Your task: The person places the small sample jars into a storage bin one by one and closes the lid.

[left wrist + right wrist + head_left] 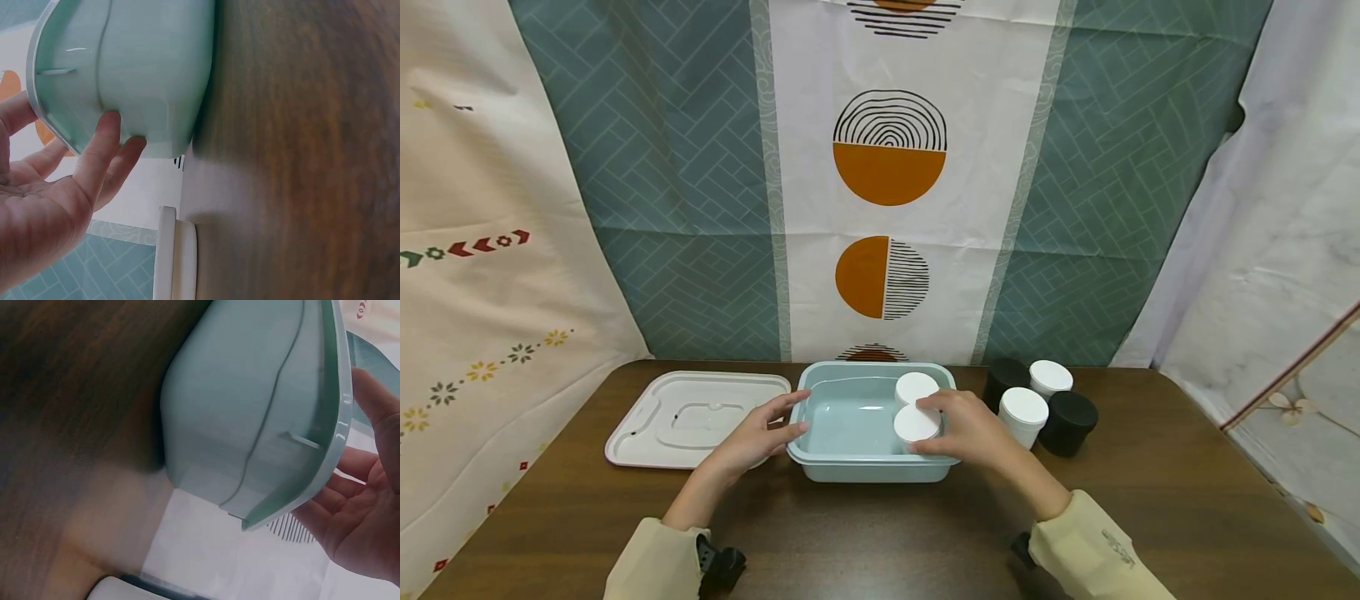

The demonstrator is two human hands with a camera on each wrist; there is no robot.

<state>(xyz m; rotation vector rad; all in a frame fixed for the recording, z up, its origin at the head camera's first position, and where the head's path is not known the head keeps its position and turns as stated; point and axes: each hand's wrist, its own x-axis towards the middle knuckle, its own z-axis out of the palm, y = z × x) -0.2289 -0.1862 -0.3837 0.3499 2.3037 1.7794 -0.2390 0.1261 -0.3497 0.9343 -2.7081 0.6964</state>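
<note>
A pale blue-green plastic box [842, 472] stands on the table, its top open. My left hand [758, 433] holds its left side: thumb and index finger lie over the rim, and in the left wrist view other fingertips [109, 122] press the outer wall. Inside, at the right, are two white jars, one at the back [916, 387] and one in front [916, 423]. My right hand [966, 429] reaches over the right rim and grips the front jar between thumb and fingers. In the right wrist view the box wall hides that jar from sight.
A white box lid [700, 417] lies flat left of the box. To the right stand two more white jars [1024, 408] [1051, 377] and two black jars [1067, 421] [1004, 377], close together. Patterned curtain cloth [700, 208] hangs behind the brown table [850, 542].
</note>
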